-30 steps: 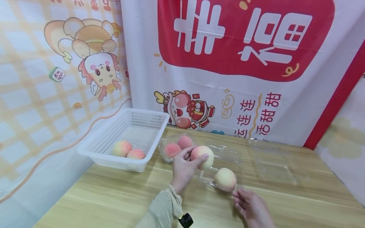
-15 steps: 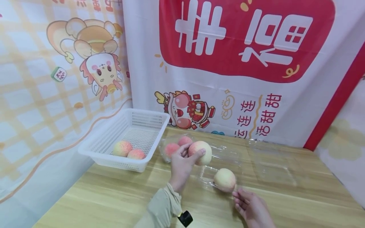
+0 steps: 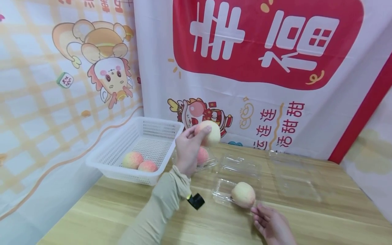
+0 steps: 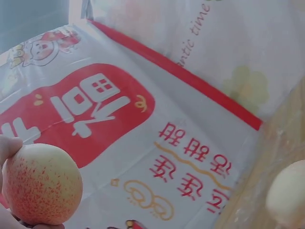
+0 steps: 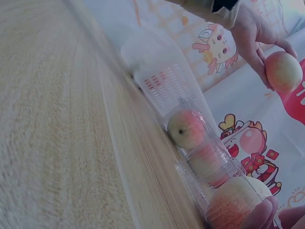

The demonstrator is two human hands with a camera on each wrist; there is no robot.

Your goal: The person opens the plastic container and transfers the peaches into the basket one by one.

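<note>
Lifting since earlier, left hand (image 3: 186, 149) holds peach (image 3: 209, 132) above tray (image 3: 226, 190).

peach (image 3: 209, 133) in left grip (image 3: 186, 149)

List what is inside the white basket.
Two pink-and-yellow peaches lie side by side at the near end of the white basket. The rest of its floor shows bare mesh; the near wall covers the strip of floor right behind it.

Head view looks down across the table (image 3: 92, 211) toward the far banner (image 3: 263, 44). Left wrist view sits close, aimed up at that banner (image 4: 86, 109). Right wrist view skims low along the table (image 5: 47, 119) — all share the held peach (image 3: 209, 132).
</note>
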